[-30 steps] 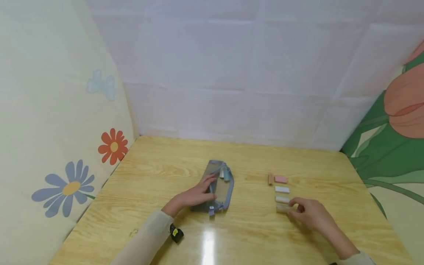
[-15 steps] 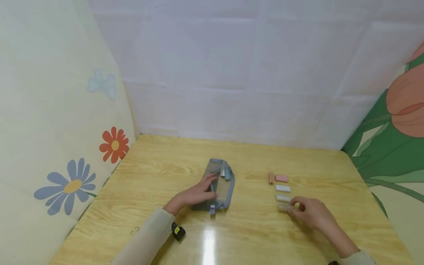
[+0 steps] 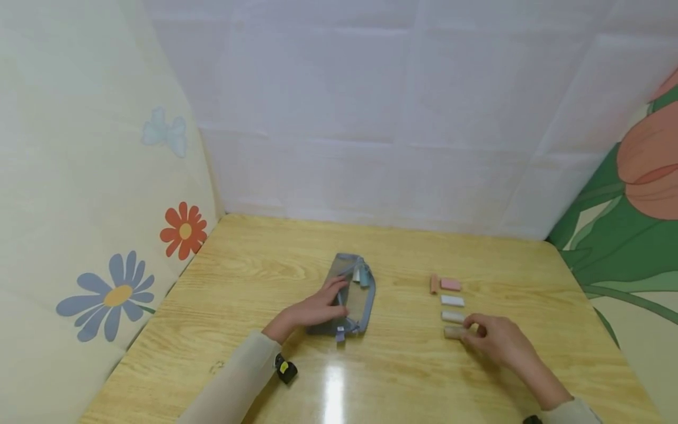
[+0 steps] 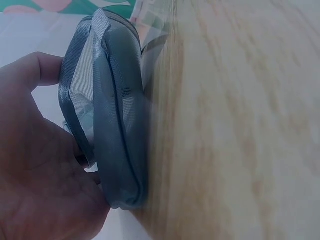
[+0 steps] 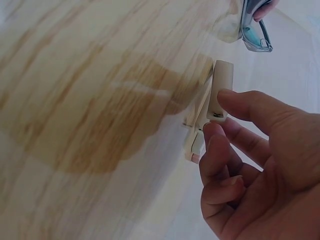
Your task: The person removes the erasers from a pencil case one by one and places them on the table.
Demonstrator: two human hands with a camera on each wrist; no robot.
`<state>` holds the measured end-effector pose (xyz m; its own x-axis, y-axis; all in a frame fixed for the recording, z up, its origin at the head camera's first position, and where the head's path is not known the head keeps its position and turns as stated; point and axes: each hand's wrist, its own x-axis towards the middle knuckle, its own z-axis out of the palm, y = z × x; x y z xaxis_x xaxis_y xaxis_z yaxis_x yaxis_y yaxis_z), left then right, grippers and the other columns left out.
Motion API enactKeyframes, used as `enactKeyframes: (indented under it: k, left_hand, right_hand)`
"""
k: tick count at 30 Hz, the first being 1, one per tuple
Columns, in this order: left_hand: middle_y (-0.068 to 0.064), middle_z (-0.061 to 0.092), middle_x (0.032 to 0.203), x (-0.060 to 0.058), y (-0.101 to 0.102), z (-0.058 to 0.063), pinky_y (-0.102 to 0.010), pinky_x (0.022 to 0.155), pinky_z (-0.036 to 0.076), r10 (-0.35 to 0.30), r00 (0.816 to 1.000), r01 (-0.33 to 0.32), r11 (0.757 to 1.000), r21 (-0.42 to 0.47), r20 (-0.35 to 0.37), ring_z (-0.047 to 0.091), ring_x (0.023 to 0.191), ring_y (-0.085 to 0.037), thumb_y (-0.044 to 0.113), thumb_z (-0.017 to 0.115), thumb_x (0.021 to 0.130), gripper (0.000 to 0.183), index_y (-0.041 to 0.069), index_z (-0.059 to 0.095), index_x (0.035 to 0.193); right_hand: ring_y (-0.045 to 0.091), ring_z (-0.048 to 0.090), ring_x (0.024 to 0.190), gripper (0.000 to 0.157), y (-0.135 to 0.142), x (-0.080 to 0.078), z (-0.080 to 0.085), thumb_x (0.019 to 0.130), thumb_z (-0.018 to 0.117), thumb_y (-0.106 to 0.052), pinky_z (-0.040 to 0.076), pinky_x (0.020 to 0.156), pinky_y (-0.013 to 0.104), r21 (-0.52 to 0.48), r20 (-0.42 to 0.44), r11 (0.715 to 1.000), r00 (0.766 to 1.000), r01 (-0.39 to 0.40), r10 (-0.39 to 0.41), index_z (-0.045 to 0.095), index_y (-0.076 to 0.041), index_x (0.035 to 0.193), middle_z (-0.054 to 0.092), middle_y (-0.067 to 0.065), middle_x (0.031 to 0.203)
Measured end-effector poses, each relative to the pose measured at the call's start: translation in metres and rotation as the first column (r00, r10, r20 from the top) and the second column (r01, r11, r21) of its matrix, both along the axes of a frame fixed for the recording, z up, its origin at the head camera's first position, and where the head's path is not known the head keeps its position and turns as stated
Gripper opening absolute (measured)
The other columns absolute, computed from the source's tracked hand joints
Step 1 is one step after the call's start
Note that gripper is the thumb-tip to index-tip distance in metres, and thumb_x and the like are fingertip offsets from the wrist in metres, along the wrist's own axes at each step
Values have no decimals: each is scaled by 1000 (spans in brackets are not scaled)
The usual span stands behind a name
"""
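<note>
A blue-grey mesh zip pouch (image 3: pixel 369 306) lies on the wooden table, its zipped side toward the right. My left hand (image 3: pixel 312 307) rests on it with fingers spread over the opening. Seen from the left wrist, the pouch (image 4: pixel 122 150) stands beside the palm (image 4: pixel 40 165), a finger at its rim. A teal piece and a white one show at the pouch's far end. My right hand (image 3: pixel 500 340) pinches a small beige eraser-like block (image 3: pixel 453 333) between thumb and fingers. In the right wrist view the thumb presses this block (image 5: pixel 222 80), which has a dark mark at its end.
Beyond the held block lie a cream block (image 3: pixel 452 317), a white block (image 3: pixel 452 301) and a pink block (image 3: pixel 451 284) in a column. An orange-pink block (image 3: pixel 434 284) stands crosswise at their left. White cloth (image 3: pixel 371 118) hangs behind the table (image 3: pixel 254 253).
The head view has shifted very slightly. Both hands, the pouch and the blocks hold nearly the same places.
</note>
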<state>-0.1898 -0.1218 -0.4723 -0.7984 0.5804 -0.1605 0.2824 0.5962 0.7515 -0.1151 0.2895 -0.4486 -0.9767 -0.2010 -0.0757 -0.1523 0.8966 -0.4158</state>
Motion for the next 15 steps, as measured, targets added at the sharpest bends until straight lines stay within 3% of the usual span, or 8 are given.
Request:
enactKeyframes:
  k: [15]
  left_hand:
    - [-15, 8, 169, 1, 1, 3, -55, 120, 24, 12, 1000, -12, 1000, -10, 7, 15, 153, -37, 38, 57, 91, 84, 2, 24, 159]
  right_hand:
    - [14, 54, 68, 21, -2, -1, 1, 87, 76, -26, 45, 60, 33, 0, 64, 999, 997, 33, -33, 72, -12, 104, 64, -2, 78]
